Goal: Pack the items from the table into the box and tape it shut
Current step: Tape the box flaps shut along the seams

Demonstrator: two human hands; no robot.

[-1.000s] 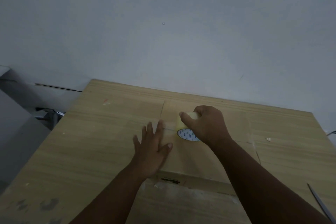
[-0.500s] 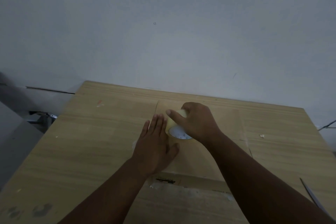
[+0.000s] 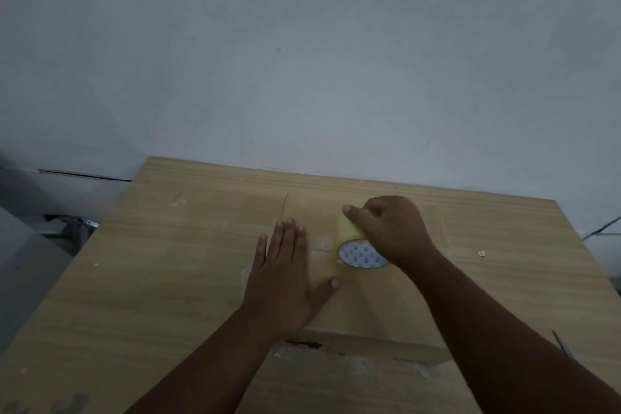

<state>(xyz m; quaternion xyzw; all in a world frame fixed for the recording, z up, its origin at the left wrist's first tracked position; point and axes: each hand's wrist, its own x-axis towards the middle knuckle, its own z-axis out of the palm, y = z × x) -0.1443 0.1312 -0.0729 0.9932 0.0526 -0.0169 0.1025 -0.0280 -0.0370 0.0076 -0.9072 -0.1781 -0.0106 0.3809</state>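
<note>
A closed cardboard box (image 3: 366, 309) lies flat on the wooden table (image 3: 161, 272), its flaps meeting along a seam across the top. My left hand (image 3: 285, 279) presses flat on the box's left part, fingers straight and thumb spread out to the right. My right hand (image 3: 393, 232) grips a roll of clear yellowish tape (image 3: 356, 250) with a white printed core, which stands on edge on the box top just right of my left hand. A strip of tape seems to run from the roll under my left hand; it is hard to make out.
The table ends at a grey wall behind. A thin metal blade, perhaps scissors (image 3: 563, 344), lies at the right edge near my right forearm. Small scraps (image 3: 481, 253) lie on the right part of the table. Torn tape bits (image 3: 353, 365) lie in front of the box.
My right hand rolled the tape first left, then back right along the box top. My left hand slid forward and stays flat on the box's left part.
</note>
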